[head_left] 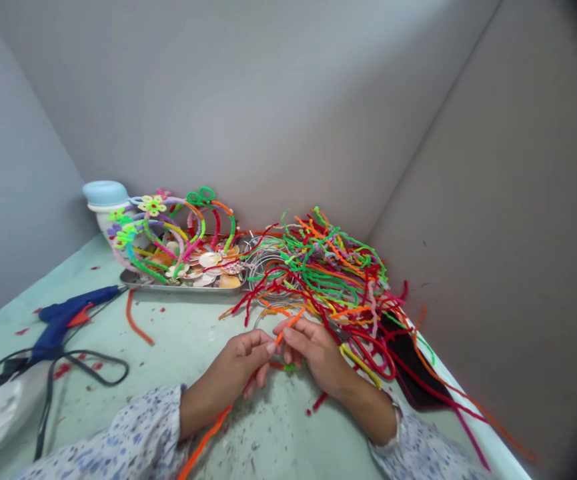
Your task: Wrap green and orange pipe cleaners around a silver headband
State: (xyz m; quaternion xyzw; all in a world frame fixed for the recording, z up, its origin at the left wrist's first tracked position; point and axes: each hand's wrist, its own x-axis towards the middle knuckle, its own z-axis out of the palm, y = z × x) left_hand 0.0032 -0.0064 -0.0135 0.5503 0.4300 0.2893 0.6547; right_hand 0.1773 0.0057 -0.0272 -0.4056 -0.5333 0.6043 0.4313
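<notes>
My left hand (241,365) and my right hand (313,353) meet just above the pale green table (183,333), fingertips together. Both pinch an orange pipe cleaner (288,327) whose short end sticks up between them. A longer orange length (203,440) trails down under my left wrist toward me. A bit of green fuzzy wire (291,367) shows under my right fingers. Right behind my right hand lies a big tangled heap of pipe cleaners (338,280) in red, green, orange and yellow.
A metal tray (183,283) at the back holds seashells and bent pipe-cleaner hoops, with a white jar with a blue lid (104,200) behind it. A blue glue gun (68,317) with black cord lies left. A black flat object (411,370) lies right. Grey walls enclose the corner.
</notes>
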